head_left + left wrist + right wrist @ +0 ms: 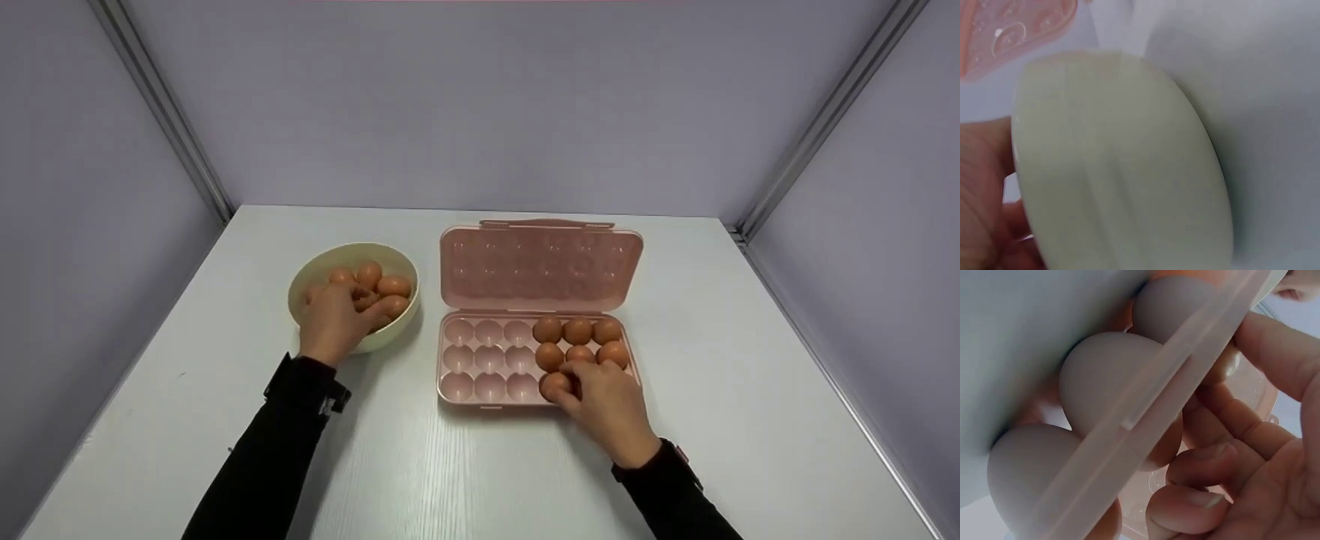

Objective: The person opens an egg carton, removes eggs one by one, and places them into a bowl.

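Hands well apart, each at a different container. Left hand (330,315) is over and partly inside a pale green bowl (397,330), fingers bent down among brown eggs (369,273); cannot tell whether it grips one. Left wrist view: mostly the bowl's outer wall, with part of the hand beyond the rim.

Right hand (611,409) pinches one egg (555,385) between thumb and fingers, at the near row of a pink carton (489,358), leftmost of that row's eggs. Right wrist view: three eggs side by side along the carton's near edge.

Carton stands right of the bowl, lid (540,266) raised along its far side. Its middle and far rows carry three eggs each, all in the right half; round cups show in the left half. Both containers rest on a white table (435,465). Dark sleeves (255,465) cover both forearms.
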Demonstrator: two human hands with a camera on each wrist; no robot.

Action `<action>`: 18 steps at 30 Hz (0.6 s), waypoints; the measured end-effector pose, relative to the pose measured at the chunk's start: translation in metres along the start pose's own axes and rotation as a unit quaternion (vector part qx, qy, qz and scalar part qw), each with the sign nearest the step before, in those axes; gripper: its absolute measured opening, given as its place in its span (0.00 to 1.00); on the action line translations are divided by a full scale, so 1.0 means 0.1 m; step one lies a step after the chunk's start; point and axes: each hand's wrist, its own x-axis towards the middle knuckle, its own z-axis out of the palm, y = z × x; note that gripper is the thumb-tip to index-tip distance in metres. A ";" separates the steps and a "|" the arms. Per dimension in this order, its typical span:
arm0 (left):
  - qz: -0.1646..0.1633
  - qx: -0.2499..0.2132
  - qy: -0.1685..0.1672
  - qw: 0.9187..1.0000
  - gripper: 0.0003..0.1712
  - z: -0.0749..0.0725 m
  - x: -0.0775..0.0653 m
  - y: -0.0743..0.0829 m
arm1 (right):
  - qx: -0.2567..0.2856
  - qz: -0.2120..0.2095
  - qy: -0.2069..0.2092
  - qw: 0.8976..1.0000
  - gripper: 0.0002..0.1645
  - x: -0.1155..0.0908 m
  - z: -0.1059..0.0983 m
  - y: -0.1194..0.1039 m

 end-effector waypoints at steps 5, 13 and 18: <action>0.176 0.096 0.167 0.965 0.15 0.19 -0.20 0.16 | 0.008 0.009 0.004 1.000 0.13 0.00 0.04 0.00; 0.360 0.044 0.166 0.917 0.11 0.68 -0.68 0.48 | 0.074 0.039 0.016 0.996 0.12 0.01 0.03 0.01; 0.418 0.024 0.093 0.903 0.20 0.95 -0.94 0.56 | 0.255 0.124 -0.023 0.959 0.11 0.04 -0.03 0.04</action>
